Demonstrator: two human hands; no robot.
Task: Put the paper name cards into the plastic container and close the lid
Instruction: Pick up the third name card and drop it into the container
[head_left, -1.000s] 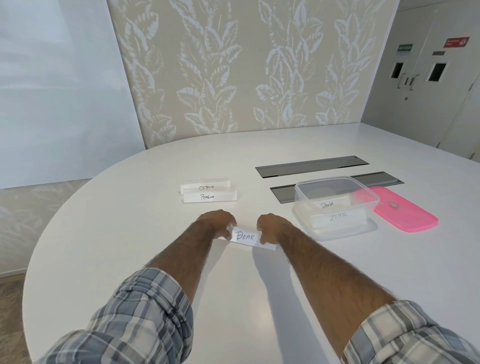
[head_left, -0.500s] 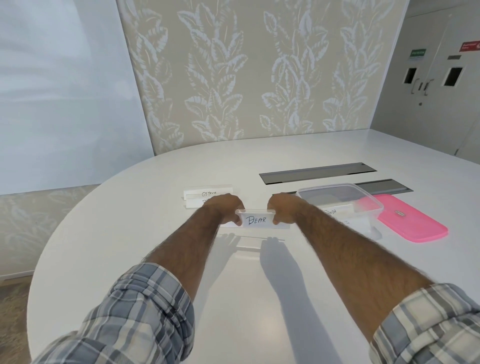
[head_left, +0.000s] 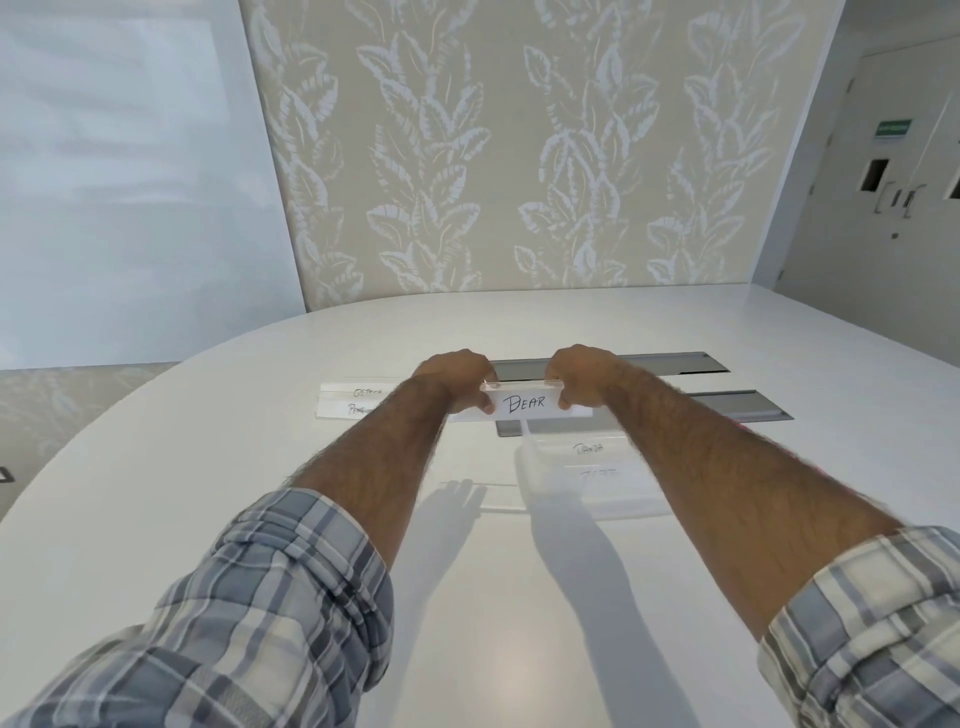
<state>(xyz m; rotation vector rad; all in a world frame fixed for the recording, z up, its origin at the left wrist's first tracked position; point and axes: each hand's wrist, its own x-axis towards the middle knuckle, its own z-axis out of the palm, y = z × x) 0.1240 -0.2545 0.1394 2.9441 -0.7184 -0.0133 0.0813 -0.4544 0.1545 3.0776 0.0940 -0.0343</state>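
Note:
Both hands hold the white "BEAR" name card (head_left: 524, 403) by its ends, raised above the table. My left hand (head_left: 456, 375) pinches its left end and my right hand (head_left: 581, 373) its right end. Just below and in front of the card sits the clear plastic container (head_left: 535, 470), with two cards inside, "PANDA" (head_left: 588, 448) and another (head_left: 600, 474). My right forearm covers the container's right side and the pink lid. Two more name cards (head_left: 349, 400) stand on the table left of my left hand.
Two grey recessed cable slots (head_left: 670, 362) run across the white table behind the hands. A leaf-patterned wall panel stands beyond the table's far edge, and grey doors are at the far right.
Both hands have lifted the BEAR card off the table and carried it right and farther away, over the container. The camera has tilted and shifted right.

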